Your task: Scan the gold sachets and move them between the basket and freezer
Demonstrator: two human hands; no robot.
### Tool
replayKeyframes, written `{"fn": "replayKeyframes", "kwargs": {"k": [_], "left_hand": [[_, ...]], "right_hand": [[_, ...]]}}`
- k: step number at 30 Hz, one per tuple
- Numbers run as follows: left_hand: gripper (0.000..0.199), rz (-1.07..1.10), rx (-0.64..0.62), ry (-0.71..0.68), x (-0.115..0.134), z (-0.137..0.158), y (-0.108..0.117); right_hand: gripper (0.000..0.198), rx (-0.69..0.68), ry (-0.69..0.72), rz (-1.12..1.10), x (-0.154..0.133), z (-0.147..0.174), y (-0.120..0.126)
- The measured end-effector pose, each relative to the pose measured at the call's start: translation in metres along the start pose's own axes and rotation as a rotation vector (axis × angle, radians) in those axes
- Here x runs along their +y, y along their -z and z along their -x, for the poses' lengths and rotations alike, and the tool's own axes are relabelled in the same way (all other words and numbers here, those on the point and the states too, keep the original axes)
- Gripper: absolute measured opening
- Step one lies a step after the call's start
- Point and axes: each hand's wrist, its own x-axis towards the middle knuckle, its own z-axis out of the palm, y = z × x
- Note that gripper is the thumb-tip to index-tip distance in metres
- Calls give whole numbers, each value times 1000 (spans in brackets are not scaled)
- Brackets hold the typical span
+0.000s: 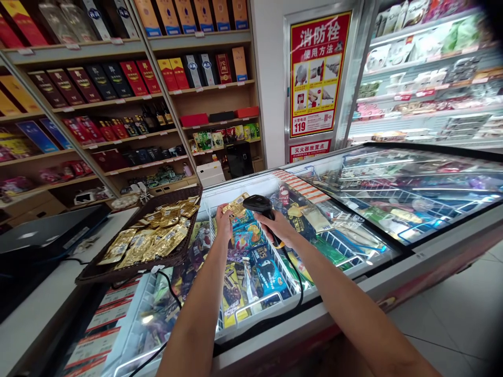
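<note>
My left hand (224, 222) is closed on the edge of a gold foil packet (236, 205), held above the chest freezer. Wrapped round the handle of a black barcode scanner (259, 203) is my right hand (278, 228). The scanner's head points left toward the packet, close beside it. From the handle's lower end a black cable (295, 267) hangs and loops down to the freezer's front edge. To the left, a dark brown woven basket (192, 238) holds several similar gold packets (159, 230).
Beneath my hands, wire baskets in the chest freezer (251, 335) hold colourful packaged goods. Its glass lid (424, 183) spans the right. A black machine (43, 235) stands on the left counter. Shelves with boxes (157, 86) rise behind, and a refrigerated display (432, 78) stands back right.
</note>
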Motion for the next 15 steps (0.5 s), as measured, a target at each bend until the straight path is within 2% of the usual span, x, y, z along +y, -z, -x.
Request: {"fn": "replayKeyframes", "kwargs": {"k": [5, 9, 12, 15], "left_hand": [[31, -24, 44, -17, -1, 6, -5], [37, -61, 178, -51, 8, 8, -18], [38, -60, 322, -89, 31, -3, -20], [39, -107, 454, -124, 68, -17, 0]], "right_hand": [[46, 100, -2, -96, 8, -3, 3], [49, 231, 12, -151, 12, -7, 7], [49, 286, 5, -207, 13, -9, 8], [49, 295, -3, -227, 13, -8, 8]]}}
